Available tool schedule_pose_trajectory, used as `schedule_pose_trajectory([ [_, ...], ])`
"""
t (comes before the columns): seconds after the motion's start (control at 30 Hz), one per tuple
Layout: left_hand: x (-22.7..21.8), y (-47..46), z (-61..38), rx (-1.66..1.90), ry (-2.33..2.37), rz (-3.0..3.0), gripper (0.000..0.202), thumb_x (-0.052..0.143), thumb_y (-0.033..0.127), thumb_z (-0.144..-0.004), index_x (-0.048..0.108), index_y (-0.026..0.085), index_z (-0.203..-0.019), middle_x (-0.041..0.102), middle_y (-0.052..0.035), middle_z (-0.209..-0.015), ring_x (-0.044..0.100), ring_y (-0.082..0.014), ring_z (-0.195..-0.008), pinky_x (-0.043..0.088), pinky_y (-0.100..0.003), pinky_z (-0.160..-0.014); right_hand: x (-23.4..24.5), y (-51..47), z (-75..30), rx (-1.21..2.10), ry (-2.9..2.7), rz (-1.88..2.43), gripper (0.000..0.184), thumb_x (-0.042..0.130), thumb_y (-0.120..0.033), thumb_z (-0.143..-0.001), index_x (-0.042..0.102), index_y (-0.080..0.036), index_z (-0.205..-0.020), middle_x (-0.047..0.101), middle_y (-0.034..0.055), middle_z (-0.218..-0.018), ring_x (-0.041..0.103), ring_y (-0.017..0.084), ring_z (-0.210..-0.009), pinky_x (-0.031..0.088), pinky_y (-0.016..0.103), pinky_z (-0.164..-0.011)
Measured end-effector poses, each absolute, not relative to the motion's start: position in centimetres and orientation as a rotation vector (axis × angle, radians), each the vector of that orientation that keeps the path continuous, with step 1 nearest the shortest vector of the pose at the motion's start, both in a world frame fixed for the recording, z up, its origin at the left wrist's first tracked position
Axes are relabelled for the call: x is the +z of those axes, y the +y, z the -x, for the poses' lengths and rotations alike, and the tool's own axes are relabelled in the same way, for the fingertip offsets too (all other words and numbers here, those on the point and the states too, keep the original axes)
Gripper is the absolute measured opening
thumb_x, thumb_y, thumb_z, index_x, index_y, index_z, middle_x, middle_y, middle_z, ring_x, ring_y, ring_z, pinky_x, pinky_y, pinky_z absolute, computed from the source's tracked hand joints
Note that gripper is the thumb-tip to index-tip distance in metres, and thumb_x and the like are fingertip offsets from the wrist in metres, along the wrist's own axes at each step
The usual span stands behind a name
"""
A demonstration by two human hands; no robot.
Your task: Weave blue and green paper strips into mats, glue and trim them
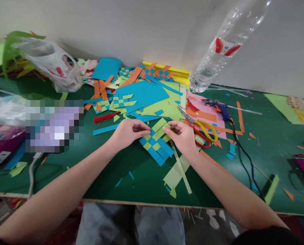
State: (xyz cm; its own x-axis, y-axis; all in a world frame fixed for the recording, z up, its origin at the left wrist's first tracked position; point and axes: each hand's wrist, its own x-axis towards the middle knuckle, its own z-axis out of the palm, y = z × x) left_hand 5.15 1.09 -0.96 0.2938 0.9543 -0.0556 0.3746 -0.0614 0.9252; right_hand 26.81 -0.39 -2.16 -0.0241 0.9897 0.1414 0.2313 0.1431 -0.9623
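Head view: forearms (75, 177) slant inward, left hand (128, 133) and right hand (182, 136) pinching the woven paper (157, 148).

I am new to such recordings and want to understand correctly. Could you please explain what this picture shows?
There is no machine here: a person works bare-handed. The one picture comes from a camera worn on the person's head, looking forward and down. The left hand and the right hand both pinch a small woven paper piece, made of crossing blue and light green strips. On the green table lie cut paper, a red tassel, scissors with one red and one yellow handle, and a dark blue tool with a black cord. A clear plastic bottle stands farther back, by the wall.
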Motion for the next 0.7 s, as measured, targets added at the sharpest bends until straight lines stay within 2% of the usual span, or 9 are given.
schedule_pose_trajectory([
  [0.1,-0.84,1.24,-4.89,0.821,1.249,-1.595,0.022,0.076,0.037,-0.071,0.072,0.017,-0.080,0.075,-0.0042,-0.079,0.070,-0.0177,-0.074,0.058,-0.027,-0.069,-2.17,-0.20,-26.83,1.027,-1.385,1.173,0.036,0.069,-0.042,-0.079,0.061,-0.019,-0.105,0.069,0.0071,-0.103,0.065,0.017,-0.093,0.055,0.031,-0.078],
  [0.17,-0.79,1.41,-4.64,0.875,1.280,-1.559,0.023,0.077,0.036,-0.070,0.072,0.017,-0.080,0.075,-0.0046,-0.081,0.070,-0.0180,-0.076,0.058,-0.028,-0.074,-2.23,-0.06,-26.90,1.064,-1.367,1.173,0.040,0.067,-0.044,-0.080,0.057,-0.020,-0.111,0.067,0.0088,-0.111,0.064,0.019,-0.102,0.055,0.033,-0.082],
  [0.37,-0.70,1.62,-4.16,0.947,1.341,-1.502,0.029,0.078,0.040,-0.068,0.071,0.016,-0.082,0.075,-0.0057,-0.083,0.070,-0.0200,-0.079,0.058,-0.034,-0.080,-2.29,-0.03,-27.14,1.039,-1.392,1.319,0.036,0.069,-0.044,-0.077,0.065,-0.018,-0.101,0.071,0.0072,-0.091,0.068,0.019,-0.085,0.057,0.034,-0.076],
  [0.7,-0.90,1.63,-4.60,0.846,1.285,-1.577,0.028,0.077,0.041,-0.069,0.072,0.016,-0.082,0.075,-0.0063,-0.084,0.071,-0.0212,-0.079,0.059,-0.034,-0.078,-2.16,-0.07,-27.18,1.019,-1.349,1.305,0.031,0.074,-0.039,-0.072,0.066,-0.017,-0.093,0.071,0.0033,-0.077,0.068,0.016,-0.069,0.056,0.031,-0.067],
])
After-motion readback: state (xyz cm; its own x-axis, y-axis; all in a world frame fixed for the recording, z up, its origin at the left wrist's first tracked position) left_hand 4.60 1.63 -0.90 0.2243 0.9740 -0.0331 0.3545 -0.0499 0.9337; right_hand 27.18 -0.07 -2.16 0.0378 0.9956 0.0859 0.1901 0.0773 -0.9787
